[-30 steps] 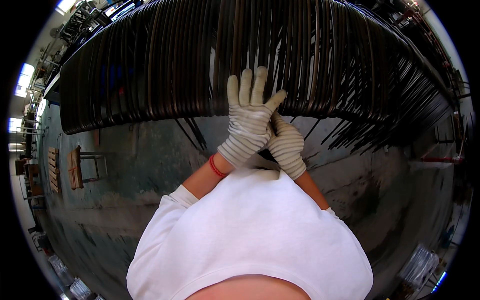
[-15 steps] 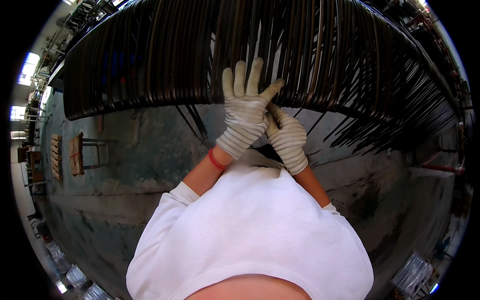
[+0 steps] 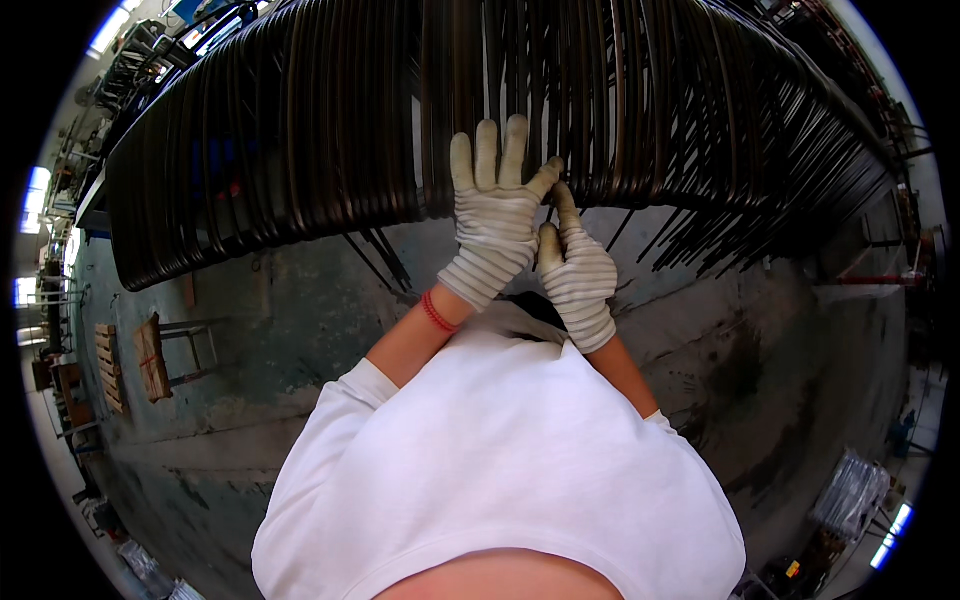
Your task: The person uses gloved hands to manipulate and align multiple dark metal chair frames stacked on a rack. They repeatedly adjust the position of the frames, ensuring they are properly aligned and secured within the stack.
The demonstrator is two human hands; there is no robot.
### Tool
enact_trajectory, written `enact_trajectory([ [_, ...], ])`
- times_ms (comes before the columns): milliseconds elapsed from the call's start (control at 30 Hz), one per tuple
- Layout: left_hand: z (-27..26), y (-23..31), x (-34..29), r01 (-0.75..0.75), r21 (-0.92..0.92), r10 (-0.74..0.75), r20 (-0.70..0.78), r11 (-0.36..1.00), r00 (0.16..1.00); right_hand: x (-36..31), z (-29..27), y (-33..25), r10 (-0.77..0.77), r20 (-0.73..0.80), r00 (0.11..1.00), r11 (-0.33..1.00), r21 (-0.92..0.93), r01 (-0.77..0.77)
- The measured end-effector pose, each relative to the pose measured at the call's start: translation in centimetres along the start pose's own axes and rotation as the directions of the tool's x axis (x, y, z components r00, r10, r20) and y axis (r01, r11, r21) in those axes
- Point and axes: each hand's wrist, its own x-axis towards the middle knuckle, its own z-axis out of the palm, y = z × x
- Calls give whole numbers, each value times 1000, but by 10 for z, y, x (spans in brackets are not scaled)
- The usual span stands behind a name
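Observation:
A wide row of dark bent metal rods (image 3: 330,120), side by side with rounded lower ends, spans the upper part of the view. My left hand (image 3: 495,220), in a ribbed cream work glove, is open with its fingers spread over the rods' lower ends. Whether its fingertips touch the metal, I cannot tell. Just right of it is my right hand (image 3: 582,272), gloved the same way. Its index finger is stretched up close to my left thumb, with its own thumb apart and nothing visible between them. Its remaining fingers are mostly hidden.
Straight loose rod ends (image 3: 700,235) stick out below the row at the right. On the concrete floor (image 3: 280,330) to the left stand a wooden pallet (image 3: 109,367) and a brown panel on a metal frame (image 3: 152,358). Wrapped bundles (image 3: 850,492) lie at the lower right.
My right index finger has straightened upward and its thumb has come apart from it. My left hand stays spread, nearly in place. The view has turned slightly, so the row's left end appears lower.

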Motion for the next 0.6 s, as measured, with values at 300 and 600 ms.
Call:
enact_trajectory([
  [300,-1,-5,-4,-12,-63,13,12,998,1000,0,0,-11,165,141,976,986,5,-168],
  [600,4,-6,-4,-104,-63,100,-53,993,994,-3,12,-4,211,217,953,977,-89,-196],
])
